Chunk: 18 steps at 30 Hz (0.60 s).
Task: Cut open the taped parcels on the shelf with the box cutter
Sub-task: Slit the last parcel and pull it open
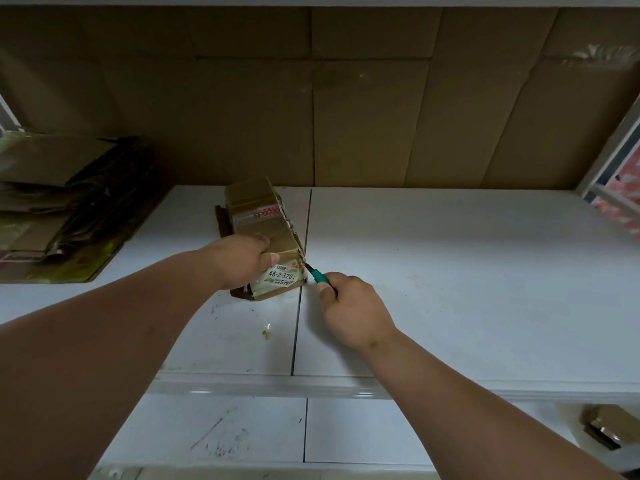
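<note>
My left hand (242, 259) grips the parcel (265, 230), whose long axis runs away from me; my right hand (349, 306), just right, holds the box cutter (317, 274), its tip at the near right corner.

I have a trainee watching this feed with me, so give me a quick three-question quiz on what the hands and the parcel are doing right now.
1. True or false: the left hand holds the parcel on the shelf.
2. The right hand grips a box cutter whose handle is: A) red B) green C) yellow
3. Where does the blade meet the parcel?

Key
1. True
2. B
3. At the parcel's near right corner, beside the printed label.
</note>
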{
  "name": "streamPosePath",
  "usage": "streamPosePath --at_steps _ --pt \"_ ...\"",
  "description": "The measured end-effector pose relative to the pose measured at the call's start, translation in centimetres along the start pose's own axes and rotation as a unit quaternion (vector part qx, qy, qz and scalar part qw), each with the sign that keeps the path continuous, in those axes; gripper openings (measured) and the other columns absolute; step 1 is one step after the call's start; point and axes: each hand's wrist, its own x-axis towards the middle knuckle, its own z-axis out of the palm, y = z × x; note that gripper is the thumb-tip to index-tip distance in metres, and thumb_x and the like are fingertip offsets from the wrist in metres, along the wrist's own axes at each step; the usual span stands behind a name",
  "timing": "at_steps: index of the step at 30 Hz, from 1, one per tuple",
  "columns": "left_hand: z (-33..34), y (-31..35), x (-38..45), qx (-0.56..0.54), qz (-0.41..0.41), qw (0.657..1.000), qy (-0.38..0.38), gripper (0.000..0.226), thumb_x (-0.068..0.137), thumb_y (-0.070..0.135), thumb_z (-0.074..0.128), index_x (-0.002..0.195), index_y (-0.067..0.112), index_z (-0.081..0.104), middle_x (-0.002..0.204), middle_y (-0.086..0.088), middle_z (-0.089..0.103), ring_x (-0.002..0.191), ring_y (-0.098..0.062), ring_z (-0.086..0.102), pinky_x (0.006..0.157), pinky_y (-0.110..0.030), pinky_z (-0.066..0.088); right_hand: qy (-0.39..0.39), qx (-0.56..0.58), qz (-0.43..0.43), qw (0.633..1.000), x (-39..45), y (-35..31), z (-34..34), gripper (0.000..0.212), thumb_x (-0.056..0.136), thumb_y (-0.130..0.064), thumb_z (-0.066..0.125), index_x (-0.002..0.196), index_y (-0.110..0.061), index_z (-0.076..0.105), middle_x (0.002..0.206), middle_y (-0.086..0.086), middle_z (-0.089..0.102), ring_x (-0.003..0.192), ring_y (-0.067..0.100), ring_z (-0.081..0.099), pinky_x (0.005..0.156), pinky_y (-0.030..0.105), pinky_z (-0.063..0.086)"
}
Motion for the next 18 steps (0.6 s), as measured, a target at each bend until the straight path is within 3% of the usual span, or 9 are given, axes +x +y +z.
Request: streamPosePath --at_steps 6,10,18 --pt "0.0 0.0 0.0 0.007 0.005 1.0 0.002 0.054 0.103 0.047 0.031 0.148 0.016 0.036 0.135 -0.005 0.054 0.099 -0.012 0.046 0.082 -0.025 0.036 0.009 0.016 0.018 1.0 0.3 -0.3 0.2 0.025 0.103 -0.03 0.036 0.103 -0.014 0.055 0.092 0.012 0.059 0.077 0.026 0.053 0.061 0.029 0.033" --pt "0.0 0.4 0.0 0.02 0.005 1.0 0.001 0.054 0.104 0.046 0.031 0.148 0.015 0.035 0.141 -0.008 0.051 0.121 -0.022 0.052 0.088 -0.028 0.039 0.001 0.013 0.049 0.999 0.6 -0.7 0.6 0.024 0.103 -0.031 0.035 0.092 -0.017 0.051 0.089 0.008 0.059 0.076 0.023 0.053 0.062 0.029 0.037" --pt "0.0 1.2 0.0 0.041 0.003 0.999 0.005 0.051 0.104 0.043 0.03 0.143 0.012 0.041 0.133 -0.01 0.055 0.115 -0.023 0.054 0.089 -0.03 0.042 -0.021 -0.03 0.117 0.992 1.5 -0.5 1.2 0.029 0.098 -0.033 0.039 0.072 -0.022 0.045 0.072 -0.005 0.05 0.064 0.011 0.047 0.061 0.028 0.038"
